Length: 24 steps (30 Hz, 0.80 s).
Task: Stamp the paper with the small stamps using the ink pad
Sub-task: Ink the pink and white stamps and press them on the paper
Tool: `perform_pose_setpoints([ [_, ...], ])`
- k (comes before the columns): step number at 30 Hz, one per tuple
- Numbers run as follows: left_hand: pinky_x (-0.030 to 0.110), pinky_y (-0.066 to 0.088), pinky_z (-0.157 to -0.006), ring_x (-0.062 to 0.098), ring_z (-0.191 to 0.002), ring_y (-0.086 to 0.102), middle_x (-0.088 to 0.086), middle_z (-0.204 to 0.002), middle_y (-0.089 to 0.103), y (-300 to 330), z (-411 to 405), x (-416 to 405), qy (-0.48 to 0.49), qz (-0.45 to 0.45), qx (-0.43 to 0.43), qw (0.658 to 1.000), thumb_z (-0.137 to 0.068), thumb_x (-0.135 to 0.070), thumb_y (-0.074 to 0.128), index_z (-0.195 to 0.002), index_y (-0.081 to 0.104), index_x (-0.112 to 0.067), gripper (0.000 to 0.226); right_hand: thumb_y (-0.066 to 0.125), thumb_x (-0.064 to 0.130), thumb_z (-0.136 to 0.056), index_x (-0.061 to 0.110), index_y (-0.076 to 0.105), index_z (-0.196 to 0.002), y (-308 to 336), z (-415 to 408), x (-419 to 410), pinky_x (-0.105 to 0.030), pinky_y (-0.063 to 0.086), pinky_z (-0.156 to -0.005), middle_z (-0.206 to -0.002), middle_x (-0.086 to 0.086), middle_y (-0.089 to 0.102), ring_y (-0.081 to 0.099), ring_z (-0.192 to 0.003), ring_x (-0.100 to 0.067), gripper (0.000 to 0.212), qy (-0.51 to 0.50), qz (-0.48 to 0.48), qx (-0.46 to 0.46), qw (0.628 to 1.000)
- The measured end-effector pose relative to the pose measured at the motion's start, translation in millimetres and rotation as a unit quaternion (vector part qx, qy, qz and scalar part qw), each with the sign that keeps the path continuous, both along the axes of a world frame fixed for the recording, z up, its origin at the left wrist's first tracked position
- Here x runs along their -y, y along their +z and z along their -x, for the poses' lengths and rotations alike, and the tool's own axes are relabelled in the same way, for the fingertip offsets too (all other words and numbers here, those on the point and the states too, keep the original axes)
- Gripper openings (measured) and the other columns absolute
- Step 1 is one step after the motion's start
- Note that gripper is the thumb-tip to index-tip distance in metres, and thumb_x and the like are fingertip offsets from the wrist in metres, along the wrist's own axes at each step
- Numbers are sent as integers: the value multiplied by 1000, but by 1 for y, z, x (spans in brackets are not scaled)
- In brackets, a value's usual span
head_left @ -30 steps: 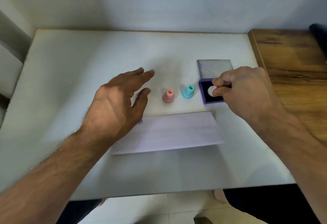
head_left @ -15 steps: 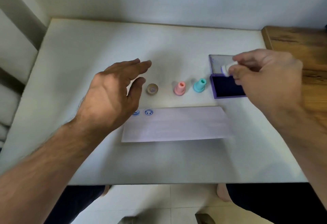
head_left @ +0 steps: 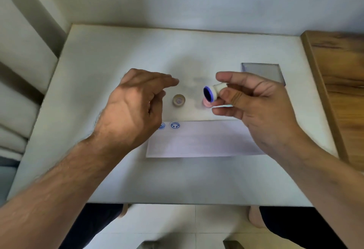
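My right hand (head_left: 254, 105) holds a small white stamp (head_left: 213, 92) sideways above the table, its blue inked face turned to the left. A pale paper strip (head_left: 201, 140) lies below it, with two blue round stamp marks (head_left: 175, 125) near its left end. My left hand (head_left: 134, 107) hovers open over the paper's left end and covers part of one mark. A tan stamp (head_left: 178, 100) stands on the table, and a pink stamp (head_left: 206, 103) peeks out behind the white one. Only the ink pad's grey lid (head_left: 263, 72) shows; my right hand hides the pad.
The white table (head_left: 118, 56) has a wall along its far edge and a wooden surface (head_left: 338, 75) along its right side. White cushions (head_left: 17, 99) lie to the left. The person's knees and a tiled floor show below the near edge.
My right hand has carried the white stamp from the ink pad leftward over the table and turned its inked face sideways. My left hand stays hovering at the paper's left end.
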<state>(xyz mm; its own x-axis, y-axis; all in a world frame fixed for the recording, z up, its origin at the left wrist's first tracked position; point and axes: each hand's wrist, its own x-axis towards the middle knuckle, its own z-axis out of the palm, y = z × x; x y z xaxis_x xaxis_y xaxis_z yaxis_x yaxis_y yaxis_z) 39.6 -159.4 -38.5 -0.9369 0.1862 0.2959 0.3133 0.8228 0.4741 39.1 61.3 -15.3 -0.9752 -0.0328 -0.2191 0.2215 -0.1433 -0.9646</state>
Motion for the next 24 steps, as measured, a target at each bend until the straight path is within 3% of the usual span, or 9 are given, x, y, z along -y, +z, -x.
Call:
perform_pose_setpoints([
  [6, 17, 40, -78, 15, -106, 54, -7, -115, 69, 0, -2, 5, 8, 1, -6, 1000, -87, 0, 59, -112, 72, -24, 37, 63, 6, -79, 6, 76, -92, -8, -4, 7, -25, 59, -65, -79, -10, 74, 74, -74, -25, 19, 31, 166, 136, 976],
  [9, 18, 41, -83, 19, -104, 56, -6, -111, 70, 2, -2, 6, 3, 1, -4, 1000, -87, -4, 61, -110, 73, -22, 32, 65, 11, -77, 5, 77, -91, -11, -8, 11, -27, 59, -65, -84, -14, 75, 74, -76, -25, 19, 47, 178, 159, 970],
  [11, 17, 39, -80, 18, -100, 56, -8, -107, 71, 5, -3, 5, 4, 1, 3, 1000, -87, -8, 62, -107, 74, -23, 28, 68, 13, -80, 5, 76, -95, -13, -9, 12, -29, 59, -65, -80, -12, 74, 72, -74, -24, 19, 40, 119, 135, 983],
  [13, 18, 40, -75, 15, -95, 54, -10, -100, 71, 10, -5, 6, 7, -4, 12, 1000, -87, -13, 63, -102, 75, -26, 23, 70, 9, -83, 9, 76, -98, -14, -9, 14, -29, 59, -65, -76, -5, 73, 70, -71, -19, 15, 22, 3, 71, 997],
  [17, 23, 45, -68, 6, -81, 55, -16, -91, 67, 15, -4, 12, -14, 0, 124, 992, -82, -35, 71, -98, 73, -37, 17, 75, 14, -81, 28, 77, -99, -16, -14, 19, -23, 56, -75, -82, 7, 75, 69, -74, -8, 23, 24, -225, -52, 973],
  [21, 11, 38, -64, -11, -82, 52, -23, -90, 62, 13, -5, 16, -37, -8, 243, 969, -71, -45, 77, -97, 70, -43, 27, 73, 8, -82, 26, 75, -105, -19, -21, 25, -7, 48, -76, -91, 7, 72, 64, -88, 4, 29, 52, -289, -103, 950],
  [24, 5, 34, -61, -20, -78, 47, -23, -88, 59, 10, -7, 12, -51, 30, 265, 962, -70, -41, 79, -99, 71, -42, 30, 74, 6, -81, 26, 74, -107, -19, -25, 27, -12, 51, -85, -93, 2, 73, 67, -88, 3, 33, 59, -327, -131, 934],
])
